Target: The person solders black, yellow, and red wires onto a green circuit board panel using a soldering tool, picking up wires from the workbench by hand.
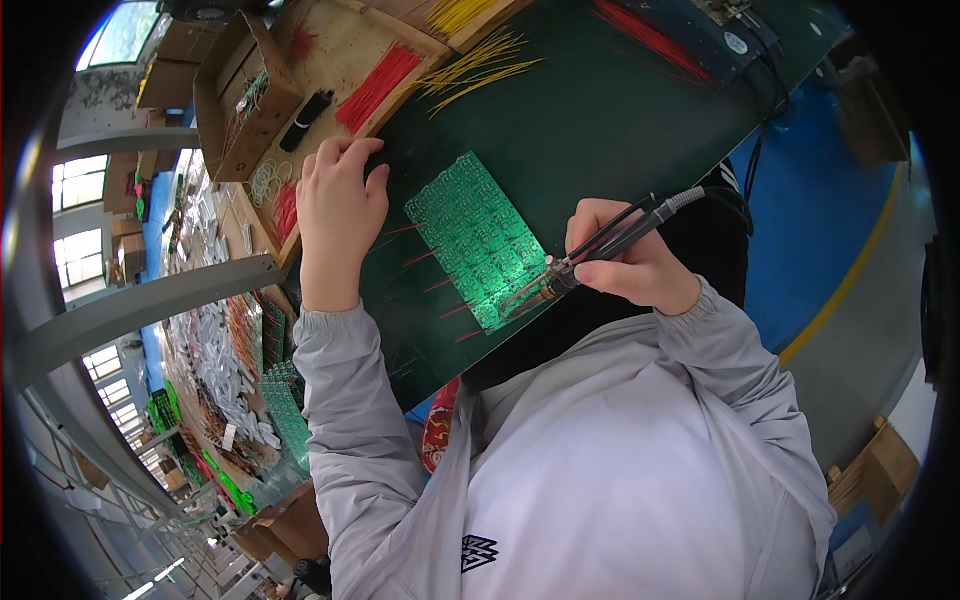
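Observation:
My right hand (630,262) is closed around the handle of a soldering iron (645,226), whose cable trails off to the right. The iron's tip reaches the near corner of a green circuit board panel (470,215), lit by a bright patch there. Several short red wires (442,284) stick out from the panel's left edge. To the left of the panel, my left hand (342,205) hovers by the wooden tray's edge, with thumb and forefinger apart and nothing visible between them. Its other fingers are bent and partly hidden.
Beyond my left hand, a wooden tray (425,42) holds red wires (378,88) and a cardboard box (240,100). Yellow wires (480,68) lie over its edge onto the dark green table (590,120). More red wires (655,40) lie at the back, beside a dark blue unit (715,50).

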Tool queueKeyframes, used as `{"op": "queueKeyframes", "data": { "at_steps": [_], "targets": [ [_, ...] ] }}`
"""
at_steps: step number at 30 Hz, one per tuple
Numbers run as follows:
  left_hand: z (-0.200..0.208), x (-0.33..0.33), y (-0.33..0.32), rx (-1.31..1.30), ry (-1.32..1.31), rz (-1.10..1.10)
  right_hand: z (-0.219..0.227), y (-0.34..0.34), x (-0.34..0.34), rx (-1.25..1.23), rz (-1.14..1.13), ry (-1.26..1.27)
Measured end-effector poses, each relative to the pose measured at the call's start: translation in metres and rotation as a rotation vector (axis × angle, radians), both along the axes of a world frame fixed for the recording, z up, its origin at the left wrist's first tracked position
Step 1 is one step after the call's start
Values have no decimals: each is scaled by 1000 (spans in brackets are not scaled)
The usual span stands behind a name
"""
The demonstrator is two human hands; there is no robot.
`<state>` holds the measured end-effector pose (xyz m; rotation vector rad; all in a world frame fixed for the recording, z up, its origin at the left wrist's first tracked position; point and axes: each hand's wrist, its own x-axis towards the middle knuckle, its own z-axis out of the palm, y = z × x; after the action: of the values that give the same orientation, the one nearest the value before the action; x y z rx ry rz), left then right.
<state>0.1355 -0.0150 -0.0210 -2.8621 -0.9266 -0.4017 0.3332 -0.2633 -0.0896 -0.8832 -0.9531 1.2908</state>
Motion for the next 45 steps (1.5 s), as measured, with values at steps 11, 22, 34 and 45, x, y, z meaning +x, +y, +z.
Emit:
{"op": "queueKeyframes", "data": {
  "at_steps": [11,22,34,45],
  "targets": [
    [-22,145,23,-231,62,-378,9,-7,-1,92,-57,-101],
    [-9,164,7,-165,286,-279,14,-14,5,54,-10,-16],
    [10,142,34,-1074,-759,-205,13,-14,3,89,-17,-83],
    [-27,143,16,-245,64,-322,12,-15,1,112,-41,-97]
  ]
}}
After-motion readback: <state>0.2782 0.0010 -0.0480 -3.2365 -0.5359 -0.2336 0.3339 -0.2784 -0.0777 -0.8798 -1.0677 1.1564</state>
